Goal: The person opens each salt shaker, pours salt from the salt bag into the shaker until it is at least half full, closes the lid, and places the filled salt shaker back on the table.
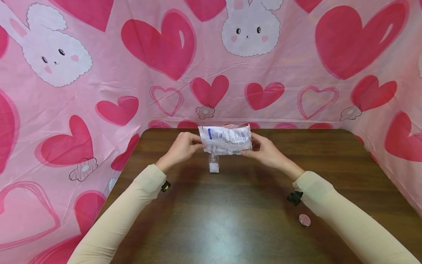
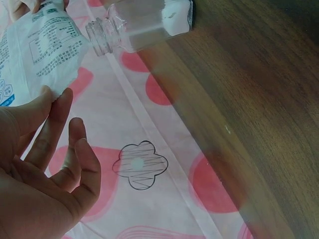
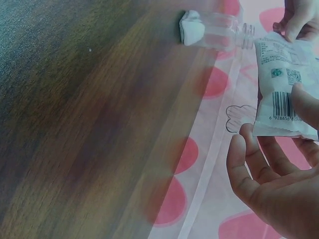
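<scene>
Together, left hand [image 1: 183, 147] and right hand [image 1: 267, 151] pinch a packet [image 1: 225, 140] partly hiding the bottle [image 1: 214, 167] in head view.

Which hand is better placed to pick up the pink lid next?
Probably the right hand: the pink dotted lid lies near the right sleeve, farther from the left hand. Both hold the white printed packet.

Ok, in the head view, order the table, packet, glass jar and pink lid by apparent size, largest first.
1. Table
2. Packet
Unranked: glass jar and pink lid look close in size, and the lid sits nearer the camera.
</scene>
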Available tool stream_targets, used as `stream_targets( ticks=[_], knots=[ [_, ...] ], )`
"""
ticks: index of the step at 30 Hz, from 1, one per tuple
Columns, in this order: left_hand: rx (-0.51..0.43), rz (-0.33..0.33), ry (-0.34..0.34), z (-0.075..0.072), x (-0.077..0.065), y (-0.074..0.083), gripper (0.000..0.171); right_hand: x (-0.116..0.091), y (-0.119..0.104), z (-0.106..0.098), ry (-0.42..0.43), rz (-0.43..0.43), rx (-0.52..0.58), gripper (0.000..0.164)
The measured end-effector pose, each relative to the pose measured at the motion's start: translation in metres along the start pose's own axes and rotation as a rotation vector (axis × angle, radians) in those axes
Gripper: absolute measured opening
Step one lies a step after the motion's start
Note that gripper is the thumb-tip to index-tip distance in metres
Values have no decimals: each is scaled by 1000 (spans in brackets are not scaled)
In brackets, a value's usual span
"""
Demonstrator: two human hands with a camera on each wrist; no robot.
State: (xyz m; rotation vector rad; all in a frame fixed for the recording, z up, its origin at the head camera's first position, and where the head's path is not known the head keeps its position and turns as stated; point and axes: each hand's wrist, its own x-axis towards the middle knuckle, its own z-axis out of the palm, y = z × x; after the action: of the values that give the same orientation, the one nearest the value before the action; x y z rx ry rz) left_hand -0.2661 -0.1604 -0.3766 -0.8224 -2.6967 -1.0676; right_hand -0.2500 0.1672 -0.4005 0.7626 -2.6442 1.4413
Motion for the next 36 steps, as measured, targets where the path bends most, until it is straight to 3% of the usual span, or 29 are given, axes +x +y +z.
stream_targets(
  ticks=[36],
  knots=[
    [5,19,-5,0,0,2,9,-1,0,-1,6,-8,-12,62]
  ],
)
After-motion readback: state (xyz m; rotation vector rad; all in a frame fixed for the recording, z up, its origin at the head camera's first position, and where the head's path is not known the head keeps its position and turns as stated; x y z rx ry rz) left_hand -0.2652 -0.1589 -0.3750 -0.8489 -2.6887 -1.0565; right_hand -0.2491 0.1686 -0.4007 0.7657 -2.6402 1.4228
